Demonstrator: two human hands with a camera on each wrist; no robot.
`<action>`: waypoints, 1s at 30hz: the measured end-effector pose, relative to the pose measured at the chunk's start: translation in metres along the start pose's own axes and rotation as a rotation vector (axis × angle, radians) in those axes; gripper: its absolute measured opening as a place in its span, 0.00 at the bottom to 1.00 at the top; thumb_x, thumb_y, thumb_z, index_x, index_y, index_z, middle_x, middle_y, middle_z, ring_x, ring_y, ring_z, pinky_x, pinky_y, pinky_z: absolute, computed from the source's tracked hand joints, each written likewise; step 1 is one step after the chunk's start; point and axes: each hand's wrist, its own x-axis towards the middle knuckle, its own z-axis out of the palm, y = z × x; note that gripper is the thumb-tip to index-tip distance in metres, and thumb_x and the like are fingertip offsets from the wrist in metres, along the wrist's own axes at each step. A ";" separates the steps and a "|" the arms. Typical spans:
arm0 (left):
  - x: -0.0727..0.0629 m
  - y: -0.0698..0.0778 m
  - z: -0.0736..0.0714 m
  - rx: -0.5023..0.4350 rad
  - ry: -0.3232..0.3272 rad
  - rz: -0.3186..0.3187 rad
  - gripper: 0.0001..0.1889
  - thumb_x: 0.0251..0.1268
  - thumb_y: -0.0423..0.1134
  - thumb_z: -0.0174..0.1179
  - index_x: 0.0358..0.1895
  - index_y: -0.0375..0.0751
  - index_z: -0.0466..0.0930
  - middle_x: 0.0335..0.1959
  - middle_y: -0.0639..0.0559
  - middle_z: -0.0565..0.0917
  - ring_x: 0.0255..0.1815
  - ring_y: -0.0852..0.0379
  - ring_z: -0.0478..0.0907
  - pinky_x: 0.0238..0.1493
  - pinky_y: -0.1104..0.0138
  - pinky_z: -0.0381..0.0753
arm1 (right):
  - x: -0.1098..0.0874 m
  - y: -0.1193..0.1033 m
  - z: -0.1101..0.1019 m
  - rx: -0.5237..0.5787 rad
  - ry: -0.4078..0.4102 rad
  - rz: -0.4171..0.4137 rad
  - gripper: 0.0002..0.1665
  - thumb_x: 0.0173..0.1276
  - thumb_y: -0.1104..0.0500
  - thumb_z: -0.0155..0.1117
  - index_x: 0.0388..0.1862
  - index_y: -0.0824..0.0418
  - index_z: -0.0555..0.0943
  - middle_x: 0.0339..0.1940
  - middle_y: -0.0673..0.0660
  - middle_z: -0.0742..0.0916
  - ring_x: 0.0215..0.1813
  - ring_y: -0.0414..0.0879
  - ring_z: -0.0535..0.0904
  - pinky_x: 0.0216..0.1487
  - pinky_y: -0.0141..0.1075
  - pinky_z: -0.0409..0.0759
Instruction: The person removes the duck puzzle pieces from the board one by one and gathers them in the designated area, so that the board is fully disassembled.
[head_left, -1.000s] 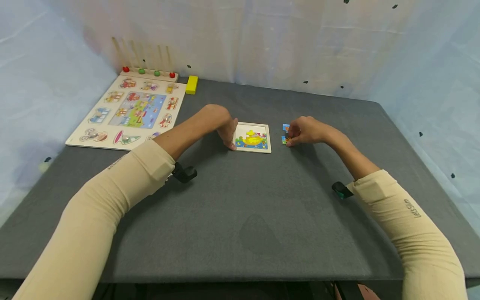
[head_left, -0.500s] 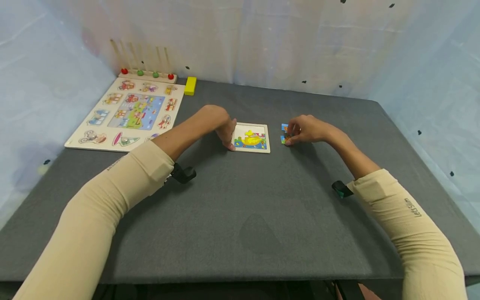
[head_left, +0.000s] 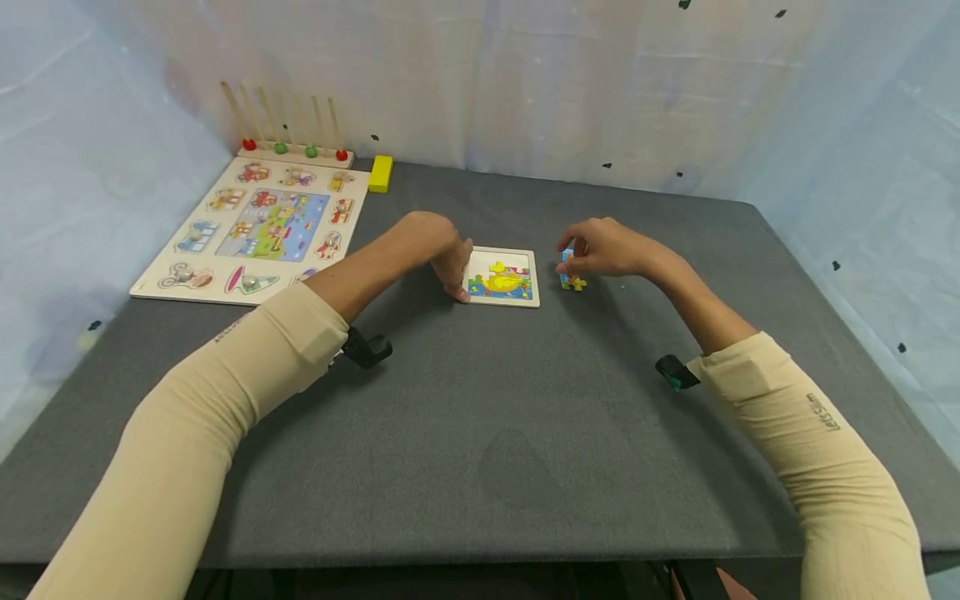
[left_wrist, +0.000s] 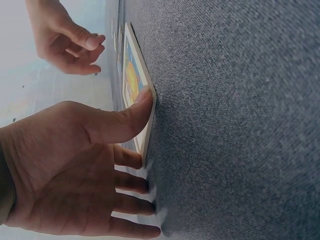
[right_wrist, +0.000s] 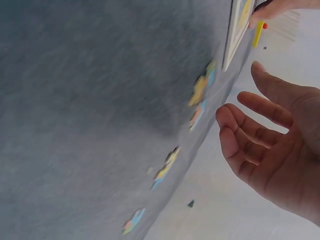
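A small wooden puzzle tray [head_left: 536, 280] lies mid-table, its lower part filled with a yellow duck picture and its upper part bare white. My left hand [head_left: 453, 268] holds the tray's left side between thumb and index finger; its other fingers stretch out along the cloth in the left wrist view. To the right of the tray, my right hand [head_left: 604, 247] hovers above loose puzzle pieces [head_left: 576, 283], partly hiding them. Its fingers are loosely bent with nothing between them in the right wrist view, where several flat pieces, including a yellow-and-blue one [right_wrist: 166, 167], lie apart.
A large wooden picture board [head_left: 172, 275] lies at the back left. Behind it stands a peg rack [head_left: 296, 153] with red and green beads, and beside that a yellow block [head_left: 381, 174]. Pale sheeting [head_left: 540, 83] bounds the grey table [head_left: 420, 467].
My right hand has lifted and shifted slightly left and back, uncovering a yellowish piece that its fingers covered before. The left hand and the tray have stayed in place.
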 end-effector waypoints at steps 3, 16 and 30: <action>0.000 0.000 0.000 0.006 0.002 0.001 0.58 0.74 0.68 0.52 0.85 0.35 0.26 0.88 0.36 0.40 0.90 0.43 0.41 0.87 0.48 0.44 | 0.004 -0.011 -0.002 -0.009 -0.013 -0.019 0.25 0.76 0.57 0.67 0.65 0.71 0.80 0.41 0.66 0.91 0.40 0.56 0.88 0.48 0.51 0.84; -0.001 0.001 0.002 0.027 0.005 0.005 0.58 0.75 0.69 0.51 0.85 0.35 0.25 0.88 0.36 0.39 0.90 0.43 0.40 0.87 0.48 0.44 | 0.031 -0.051 -0.002 -0.060 -0.137 -0.098 0.27 0.76 0.56 0.68 0.66 0.70 0.80 0.49 0.66 0.91 0.44 0.55 0.89 0.50 0.49 0.86; -0.005 0.002 0.002 0.050 0.027 0.001 0.59 0.74 0.71 0.50 0.85 0.35 0.27 0.88 0.35 0.44 0.89 0.43 0.44 0.87 0.48 0.48 | 0.060 -0.069 0.005 -0.170 -0.271 -0.019 0.32 0.74 0.56 0.71 0.71 0.69 0.76 0.58 0.68 0.87 0.55 0.57 0.86 0.59 0.49 0.83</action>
